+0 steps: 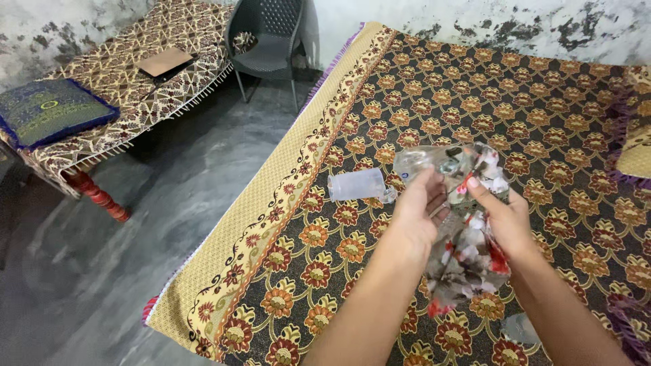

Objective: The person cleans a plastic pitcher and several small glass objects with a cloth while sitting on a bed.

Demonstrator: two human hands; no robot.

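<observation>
Presently both the left hand (420, 207) and right hand (505, 217) have fingers clamped on a clear floral-printed plastic bag (468, 257) held above the patterned bed (542, 102), its mouth partly opened, while a frosted plastic cup (357, 184) lies untouched nearby.

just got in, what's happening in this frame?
A person stands over a bed covered with a floral patterned spread, seen from the head camera. Both hands are up over it: the left hand and the right hand grip a clear plastic bag with a flowered cloth bundled inside, fingers at its upper part. A small translucent container lies on its side on the spread, just left of the hands and apart from them. A dark plastic chair and a second covered bed stand beyond.
</observation>
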